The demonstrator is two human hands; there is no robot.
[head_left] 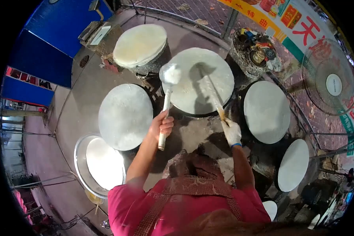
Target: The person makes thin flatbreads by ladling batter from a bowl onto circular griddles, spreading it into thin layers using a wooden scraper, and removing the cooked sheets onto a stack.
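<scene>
My bare left hand (161, 124) is wrapped round the pale handle of a ladle (170, 74). White batter fills or coats the ladle's bowl, held over the left edge of the middle round griddle (185, 103). A pale, even layer covers that griddle. In my right hand (231, 133), which wears a white glove, is the wooden handle of a batter-coated spreader (213, 94). Its far end is over the griddle and casts a shadow there; whether it touches the surface I cannot tell.
More round griddles with pale tops stand around: left (126, 118), upper left (141, 43), right (266, 112) and lower right (293, 165). A metal basin (79, 157) holding white batter sits lower left. A cluttered bin (255, 55) and a fan (329, 78) stand at the upper right.
</scene>
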